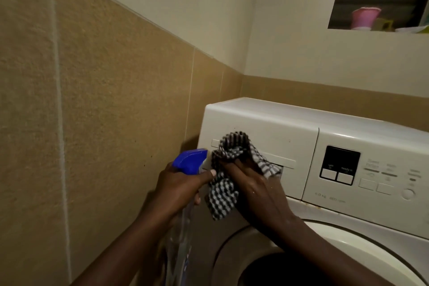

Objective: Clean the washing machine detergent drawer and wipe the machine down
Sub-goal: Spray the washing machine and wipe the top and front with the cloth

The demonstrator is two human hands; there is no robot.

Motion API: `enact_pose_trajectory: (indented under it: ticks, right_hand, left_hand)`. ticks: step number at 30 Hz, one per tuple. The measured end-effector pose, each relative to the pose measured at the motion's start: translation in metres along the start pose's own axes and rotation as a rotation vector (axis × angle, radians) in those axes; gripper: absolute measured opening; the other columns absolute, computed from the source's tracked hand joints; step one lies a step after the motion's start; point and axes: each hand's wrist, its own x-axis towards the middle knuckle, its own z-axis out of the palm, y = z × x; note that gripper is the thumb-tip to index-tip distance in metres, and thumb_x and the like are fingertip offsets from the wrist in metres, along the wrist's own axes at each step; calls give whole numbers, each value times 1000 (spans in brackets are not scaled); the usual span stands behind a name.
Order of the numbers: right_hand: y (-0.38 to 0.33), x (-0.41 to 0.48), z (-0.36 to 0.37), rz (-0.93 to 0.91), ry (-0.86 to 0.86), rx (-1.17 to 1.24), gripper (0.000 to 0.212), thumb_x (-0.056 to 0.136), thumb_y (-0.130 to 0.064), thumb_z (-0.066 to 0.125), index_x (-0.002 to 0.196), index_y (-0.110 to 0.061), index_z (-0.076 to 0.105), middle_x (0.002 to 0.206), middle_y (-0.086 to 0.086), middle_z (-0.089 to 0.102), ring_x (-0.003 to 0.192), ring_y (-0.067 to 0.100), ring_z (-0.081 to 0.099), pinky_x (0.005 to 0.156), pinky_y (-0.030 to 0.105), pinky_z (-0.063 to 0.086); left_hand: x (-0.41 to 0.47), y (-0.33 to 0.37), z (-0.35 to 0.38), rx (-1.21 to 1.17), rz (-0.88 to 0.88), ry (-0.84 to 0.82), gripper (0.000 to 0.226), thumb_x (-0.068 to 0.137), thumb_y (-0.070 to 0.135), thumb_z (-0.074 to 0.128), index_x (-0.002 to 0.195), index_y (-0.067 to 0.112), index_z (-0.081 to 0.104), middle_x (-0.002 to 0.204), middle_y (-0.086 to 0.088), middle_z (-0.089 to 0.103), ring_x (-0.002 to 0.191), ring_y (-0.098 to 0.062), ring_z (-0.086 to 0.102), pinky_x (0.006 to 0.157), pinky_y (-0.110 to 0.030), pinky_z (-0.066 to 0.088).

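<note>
The drawer [267, 132] sits shut in the machine's [371, 132] upper left corner; the right hand [253, 183] bunches a checked cloth [232, 146] against its handle recess; the left hand [178, 186], just beside, grips a spray bottle [189, 161] by the neck, nozzle towards the cloth; a careless squirt could wet the buttons to the right; wiping only the front would leave the drawer's inside dirty.

Cloth [233, 152] on drawer [278, 134], spray bottle [189, 161] beside

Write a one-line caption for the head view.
Right hand holds a cloth against the washer's drawer front; left hand grips a spray bottle.
</note>
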Motion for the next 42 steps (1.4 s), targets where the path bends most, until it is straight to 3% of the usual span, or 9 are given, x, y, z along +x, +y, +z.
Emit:
enact_pose_trajectory:
  ticks: [2, 6, 11, 17, 21, 24, 28, 34, 42]
  right_hand:
    - [-7, 12, 4, 15, 32, 52, 47, 79, -27, 58, 126, -22, 60, 124, -3, 62, 112, 24, 60, 76, 37, 55]
    - [3, -7, 7, 6, 45, -58, 52, 76, -23, 67, 127, -18, 62, 131, 2, 62, 114, 29, 61, 82, 39, 54]
    - [18, -38, -4, 75, 143, -38, 50, 78, -25, 59, 126, -15, 62, 128, 5, 62, 116, 30, 58, 90, 40, 48]
    - [33, -3, -18, 160, 287, 5, 58, 79, -10, 67, 135, -7, 54, 134, 11, 56, 127, 26, 46, 88, 42, 53]
    - [25, 38, -17, 88, 195, -22, 54, 83, -29, 55, 133, -11, 56, 132, 5, 59, 122, 25, 53, 80, 38, 54]
    - [16, 44, -11, 60, 135, -84, 51, 79, -35, 63, 126, -16, 62, 125, 0, 63, 113, 24, 59, 69, 36, 53]
    - [11, 21, -2, 27, 114, -125, 49, 78, -30, 51, 124, -20, 64, 113, -2, 68, 102, 27, 64, 66, 34, 49]
    - [4, 36, 0, 57, 170, -180, 54, 83, -38, 55, 134, -19, 57, 133, 1, 59, 124, 28, 52, 85, 40, 44]
    - [-13, 69, 19, 88, 112, -98, 54, 85, -40, 53, 135, -18, 55, 135, 5, 57, 121, 32, 51, 88, 41, 43]
  left_hand:
    - [3, 1, 1, -53, -6, 37, 35, 70, 20, 83, 103, 16, 71, 88, -4, 76, 77, -22, 71, 76, -34, 57]
    - [4, 2, -4, 51, -26, 10, 37, 72, 32, 81, 94, 7, 67, 56, -7, 64, 55, -26, 59, 69, -42, 56]
    - [0, 3, -10, 146, -74, 5, 59, 65, 48, 80, 103, 6, 63, 56, -8, 64, 51, -20, 61, 75, -42, 57]
    - [-1, 9, -4, 99, -91, -7, 58, 71, 39, 81, 115, 7, 62, 60, -5, 62, 49, -16, 58, 54, -26, 49]
    - [-3, 13, 1, 58, -121, 14, 45, 79, 20, 78, 121, 8, 64, 67, -11, 64, 49, -20, 59, 50, -31, 52]
    - [-5, 17, 0, 76, -128, 55, 36, 90, 15, 67, 119, -5, 58, 69, -7, 56, 37, -4, 58, 35, -13, 45]
    - [-11, 23, -1, 18, -137, 60, 35, 80, 10, 75, 114, 4, 67, 85, -17, 71, 70, -30, 69, 62, -36, 59]
    - [-6, 22, -11, 88, -129, 73, 62, 50, 45, 70, 107, 21, 68, 67, -8, 73, 65, -25, 68, 83, -54, 57]
    - [-11, 26, -15, 45, -64, 136, 26, 70, 8, 65, 90, 23, 73, 53, -6, 63, 56, -23, 60, 71, -45, 52]
